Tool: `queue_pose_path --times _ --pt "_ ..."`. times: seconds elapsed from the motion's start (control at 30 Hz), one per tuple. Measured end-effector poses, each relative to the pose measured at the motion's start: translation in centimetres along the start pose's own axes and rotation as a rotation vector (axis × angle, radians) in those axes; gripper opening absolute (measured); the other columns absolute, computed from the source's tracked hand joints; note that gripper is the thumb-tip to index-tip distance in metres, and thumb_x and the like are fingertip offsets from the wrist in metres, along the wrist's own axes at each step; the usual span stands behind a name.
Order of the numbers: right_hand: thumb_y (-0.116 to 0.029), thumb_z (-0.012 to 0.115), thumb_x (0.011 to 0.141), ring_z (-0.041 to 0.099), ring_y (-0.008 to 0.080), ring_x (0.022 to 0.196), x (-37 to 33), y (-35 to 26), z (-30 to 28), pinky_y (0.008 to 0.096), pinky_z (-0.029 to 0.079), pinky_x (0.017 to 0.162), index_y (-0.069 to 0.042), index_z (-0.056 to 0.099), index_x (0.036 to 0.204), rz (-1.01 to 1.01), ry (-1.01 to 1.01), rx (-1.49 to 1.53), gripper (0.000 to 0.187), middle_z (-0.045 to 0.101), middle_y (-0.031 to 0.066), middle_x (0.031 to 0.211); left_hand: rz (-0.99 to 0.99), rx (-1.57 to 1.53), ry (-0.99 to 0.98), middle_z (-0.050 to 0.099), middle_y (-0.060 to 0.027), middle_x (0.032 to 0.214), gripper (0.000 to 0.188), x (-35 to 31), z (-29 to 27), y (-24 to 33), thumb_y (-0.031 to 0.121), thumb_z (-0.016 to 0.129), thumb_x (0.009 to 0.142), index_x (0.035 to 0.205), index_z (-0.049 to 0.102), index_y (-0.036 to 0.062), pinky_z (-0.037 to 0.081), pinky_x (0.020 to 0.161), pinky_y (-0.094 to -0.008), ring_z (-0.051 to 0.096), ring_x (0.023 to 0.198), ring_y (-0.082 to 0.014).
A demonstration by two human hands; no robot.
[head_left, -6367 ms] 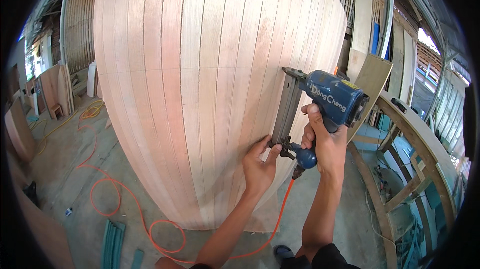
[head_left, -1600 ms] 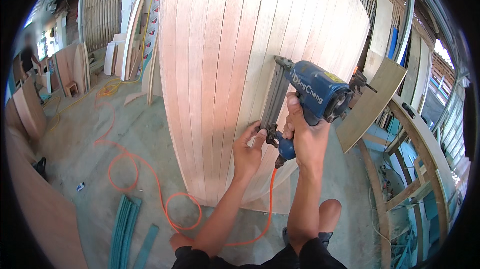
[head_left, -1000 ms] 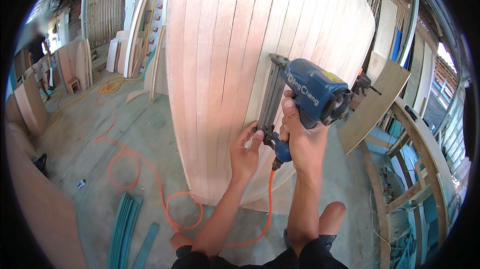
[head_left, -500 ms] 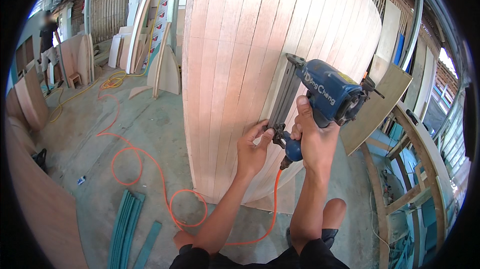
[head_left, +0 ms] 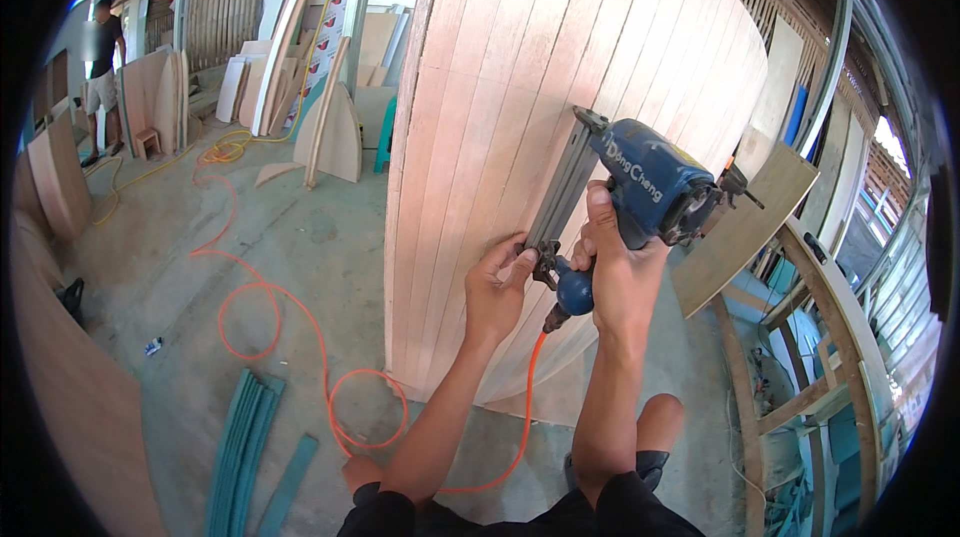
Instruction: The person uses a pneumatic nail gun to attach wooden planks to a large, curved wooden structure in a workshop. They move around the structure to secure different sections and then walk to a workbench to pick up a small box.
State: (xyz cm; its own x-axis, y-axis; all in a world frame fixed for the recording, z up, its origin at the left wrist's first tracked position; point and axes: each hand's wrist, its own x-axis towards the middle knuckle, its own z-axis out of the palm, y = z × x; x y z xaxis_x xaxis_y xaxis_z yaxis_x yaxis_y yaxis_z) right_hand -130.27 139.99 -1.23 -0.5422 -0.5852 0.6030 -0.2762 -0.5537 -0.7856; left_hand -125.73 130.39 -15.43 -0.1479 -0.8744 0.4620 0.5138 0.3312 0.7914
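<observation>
A blue pneumatic nail gun (head_left: pixel 645 177) is held up in front of a tall curved panel of narrow wooden strips (head_left: pixel 480 137). My right hand (head_left: pixel 622 272) wraps round its handle, with the thumb up along the side. My left hand (head_left: pixel 497 282) pinches the lower end of the long grey magazine, close to the latch. The gun's nose points up and left, near the wood's face; whether it touches cannot be told. An orange air hose (head_left: pixel 528 407) hangs from the fitting at the handle's base.
The orange hose loops across the concrete floor (head_left: pixel 200 297). Green strips (head_left: pixel 240 447) lie at lower left. At right stand a wooden frame (head_left: pixel 850 337) and a leaning board (head_left: pixel 745 232). A person (head_left: pixel 103 77) stands at far left among curved panels.
My view has shifted slightly, so the panel's left edge sits further right and a green stool shows behind it. Both hands keep their hold on the nail gun.
</observation>
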Motion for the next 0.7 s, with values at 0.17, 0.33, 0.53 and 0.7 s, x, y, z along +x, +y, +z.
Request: queue_pose_path --times 0.17,0.33,0.53,0.7 --pt "-0.030 0.076 0.095 0.051 0.0071 0.052 0.08 -0.24 0.20 0.0237 0.041 0.047 -0.001 0.065 0.102 0.024 0.049 -0.018 0.031 0.057 -0.0002 0.066 0.000 -0.030 -0.005 0.074 -0.0122 0.110 0.032 0.11 0.31 0.07 0.014 0.069 0.099 0.127 0.068 -0.0018 0.049 0.097 -0.0311 0.066 0.104 -0.0151" --pt "-0.030 0.077 0.095 0.050 0.0079 0.050 0.04 -0.47 0.05 0.0249 0.041 0.047 -0.001 0.064 0.098 0.051 0.052 -0.019 0.032 0.055 -0.0002 0.063 0.002 -0.038 -0.019 0.074 -0.0120 0.110 0.032 0.13 0.14 0.18 0.012 0.069 0.098 0.127 0.068 -0.0021 0.049 0.097 -0.0302 0.066 0.104 -0.0149" --pt "-0.029 0.077 0.095 0.048 0.0089 0.048 0.06 -0.66 0.54 0.0262 0.041 0.047 -0.003 0.061 0.093 0.054 0.083 0.000 0.030 0.053 -0.0001 0.060 0.022 -0.040 0.013 0.073 -0.0114 0.111 0.031 0.03 0.39 0.28 0.011 0.070 0.098 0.125 0.069 -0.0018 0.050 0.096 -0.0306 0.066 0.104 -0.0164" --pt "-0.028 0.076 0.095 0.046 0.0090 0.048 -0.11 -0.61 0.51 0.0268 0.040 0.047 -0.003 0.066 0.097 0.056 0.106 -0.023 0.027 0.049 -0.0013 0.060 0.044 0.026 0.039 0.072 -0.0127 0.112 0.030 -0.26 0.56 0.09 0.011 0.070 0.097 0.125 0.069 -0.0011 0.050 0.095 -0.0315 0.066 0.104 -0.0178"
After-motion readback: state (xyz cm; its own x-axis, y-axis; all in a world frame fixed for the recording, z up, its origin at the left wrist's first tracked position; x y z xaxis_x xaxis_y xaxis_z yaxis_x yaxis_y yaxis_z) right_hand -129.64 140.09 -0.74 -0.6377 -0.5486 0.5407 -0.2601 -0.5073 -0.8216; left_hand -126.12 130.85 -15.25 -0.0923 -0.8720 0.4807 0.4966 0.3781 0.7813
